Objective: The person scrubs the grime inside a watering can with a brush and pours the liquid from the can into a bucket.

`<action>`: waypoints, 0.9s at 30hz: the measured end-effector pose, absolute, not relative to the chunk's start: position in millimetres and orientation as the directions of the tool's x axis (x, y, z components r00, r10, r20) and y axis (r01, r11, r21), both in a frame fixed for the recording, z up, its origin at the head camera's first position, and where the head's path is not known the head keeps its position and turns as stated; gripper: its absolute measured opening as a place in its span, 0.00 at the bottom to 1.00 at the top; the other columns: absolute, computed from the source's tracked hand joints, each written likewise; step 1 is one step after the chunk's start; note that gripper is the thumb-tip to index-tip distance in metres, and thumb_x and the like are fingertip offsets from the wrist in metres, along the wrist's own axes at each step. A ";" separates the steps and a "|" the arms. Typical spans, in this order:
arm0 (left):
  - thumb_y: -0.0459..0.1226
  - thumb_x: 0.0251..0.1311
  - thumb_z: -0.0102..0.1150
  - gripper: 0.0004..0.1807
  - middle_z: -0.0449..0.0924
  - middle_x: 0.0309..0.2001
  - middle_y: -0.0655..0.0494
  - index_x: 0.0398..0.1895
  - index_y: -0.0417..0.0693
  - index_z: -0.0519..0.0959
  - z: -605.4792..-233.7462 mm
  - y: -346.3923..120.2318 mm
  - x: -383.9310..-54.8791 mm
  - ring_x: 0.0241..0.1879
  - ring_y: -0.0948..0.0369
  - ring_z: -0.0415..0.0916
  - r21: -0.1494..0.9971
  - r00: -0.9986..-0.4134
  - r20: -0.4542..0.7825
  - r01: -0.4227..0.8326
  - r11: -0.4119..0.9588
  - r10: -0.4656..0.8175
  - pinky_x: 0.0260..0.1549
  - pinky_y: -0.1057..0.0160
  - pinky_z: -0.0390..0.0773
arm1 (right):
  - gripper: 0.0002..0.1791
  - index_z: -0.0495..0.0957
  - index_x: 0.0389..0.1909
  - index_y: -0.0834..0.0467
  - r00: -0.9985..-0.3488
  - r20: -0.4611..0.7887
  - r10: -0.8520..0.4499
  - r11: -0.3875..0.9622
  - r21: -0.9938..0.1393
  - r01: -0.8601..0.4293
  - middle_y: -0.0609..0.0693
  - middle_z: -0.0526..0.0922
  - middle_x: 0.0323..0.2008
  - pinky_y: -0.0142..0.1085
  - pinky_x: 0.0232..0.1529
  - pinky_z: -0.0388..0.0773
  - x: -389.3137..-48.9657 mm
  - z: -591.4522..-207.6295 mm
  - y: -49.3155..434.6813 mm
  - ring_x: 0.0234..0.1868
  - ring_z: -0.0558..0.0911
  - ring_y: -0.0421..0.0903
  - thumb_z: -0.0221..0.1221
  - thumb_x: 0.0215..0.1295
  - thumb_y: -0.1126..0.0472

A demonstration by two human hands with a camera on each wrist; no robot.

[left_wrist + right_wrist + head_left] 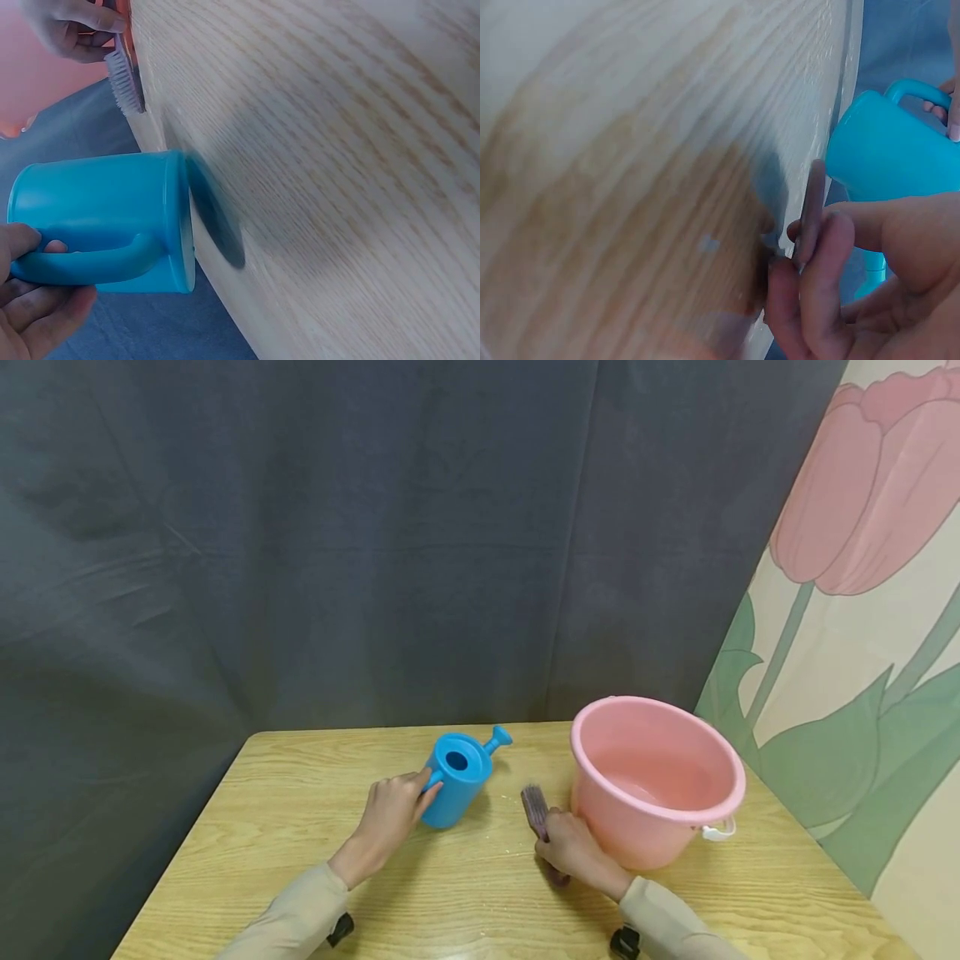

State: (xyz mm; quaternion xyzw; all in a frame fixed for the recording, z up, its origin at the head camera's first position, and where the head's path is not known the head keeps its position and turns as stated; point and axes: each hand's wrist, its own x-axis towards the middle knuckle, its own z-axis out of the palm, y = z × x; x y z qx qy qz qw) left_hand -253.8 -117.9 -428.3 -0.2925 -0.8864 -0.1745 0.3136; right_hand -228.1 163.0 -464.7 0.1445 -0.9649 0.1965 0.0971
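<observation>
A blue watering can (455, 785) is in my left hand (392, 814), whose fingers grip its handle (90, 262). In the left wrist view the can's base hangs just off the wooden table, over its dark shadow. My right hand (573, 847) holds a purplish scrubbing brush (536, 810) by its handle, low over the table and to the right of the can. Pale bristles (122, 81) show on the brush in the left wrist view. In the right wrist view, fingers (829, 277) pinch the brush handle (812, 214).
A pink bucket (581, 760) with a white handle grip (718, 832) stands just beyond my right hand. Small droplets or specks lie on the wooden table (285, 818) near the brush. Behind is a dark curtain (412, 543); a tulip-painted wall (847, 693) borders the right side.
</observation>
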 end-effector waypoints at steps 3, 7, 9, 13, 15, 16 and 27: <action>0.37 0.61 0.68 0.10 0.67 0.15 0.62 0.26 0.46 0.75 -428.0 -117.4 -254.3 0.15 0.65 0.72 0.118 -0.627 0.663 0.628 0.769 0.410 0.14 0.68 0.69 | 0.16 0.64 0.18 0.56 -0.940 0.242 -0.239 0.889 -0.336 -0.312 0.48 0.67 0.18 0.40 0.20 0.69 -228.8 -466.2 162.6 0.19 0.68 0.45 0.65 0.44 0.70; 0.37 0.60 0.68 0.10 0.68 0.15 0.61 0.27 0.44 0.76 -427.8 -117.2 -254.2 0.14 0.64 0.72 0.113 -0.625 0.664 0.627 0.771 0.411 0.13 0.67 0.69 | 0.16 0.64 0.17 0.56 -0.942 0.240 -0.233 0.896 -0.324 -0.304 0.49 0.67 0.19 0.42 0.20 0.69 -229.0 -466.2 161.7 0.19 0.67 0.45 0.64 0.44 0.70; 0.37 0.60 0.68 0.10 0.69 0.15 0.60 0.28 0.44 0.77 -427.8 -117.3 -254.0 0.15 0.64 0.73 0.115 -0.629 0.661 0.624 0.773 0.410 0.14 0.67 0.70 | 0.17 0.63 0.17 0.56 -0.941 0.240 -0.240 0.896 -0.317 -0.310 0.49 0.67 0.19 0.42 0.20 0.69 -229.0 -465.5 161.2 0.19 0.67 0.45 0.64 0.45 0.70; 0.37 0.61 0.67 0.09 0.70 0.16 0.61 0.29 0.44 0.78 -428.3 -117.4 -253.9 0.15 0.64 0.74 0.127 -0.636 0.658 0.622 0.773 0.403 0.14 0.67 0.71 | 0.17 0.63 0.16 0.55 -0.941 0.227 -0.250 0.894 -0.319 -0.314 0.49 0.67 0.19 0.42 0.21 0.68 -228.8 -464.0 161.1 0.19 0.67 0.45 0.64 0.47 0.69; 0.37 0.62 0.67 0.09 0.69 0.16 0.62 0.28 0.46 0.77 -428.9 -117.2 -254.2 0.15 0.65 0.73 0.132 -0.636 0.659 0.623 0.771 0.402 0.14 0.68 0.70 | 0.16 0.64 0.17 0.57 -0.948 0.208 -0.243 0.898 -0.321 -0.300 0.50 0.68 0.20 0.43 0.22 0.69 -228.4 -463.9 161.1 0.20 0.68 0.46 0.64 0.49 0.68; 0.37 0.62 0.67 0.09 0.69 0.16 0.62 0.28 0.46 0.77 -429.2 -117.0 -254.4 0.15 0.65 0.72 0.132 -0.634 0.661 0.624 0.770 0.401 0.14 0.67 0.70 | 0.15 0.66 0.19 0.58 -0.952 0.195 -0.235 0.901 -0.323 -0.289 0.50 0.68 0.21 0.43 0.22 0.70 -228.4 -464.0 161.1 0.20 0.69 0.47 0.64 0.50 0.68; 0.36 0.61 0.67 0.11 0.66 0.15 0.62 0.26 0.45 0.75 -429.9 -116.1 -254.8 0.14 0.67 0.68 0.130 -0.631 0.671 0.617 0.776 0.389 0.13 0.68 0.68 | 0.16 0.68 0.31 0.66 -0.972 0.150 -0.181 0.921 -0.322 -0.221 0.53 0.71 0.22 0.49 0.22 0.74 -223.7 -462.1 159.0 0.23 0.76 0.54 0.66 0.50 0.63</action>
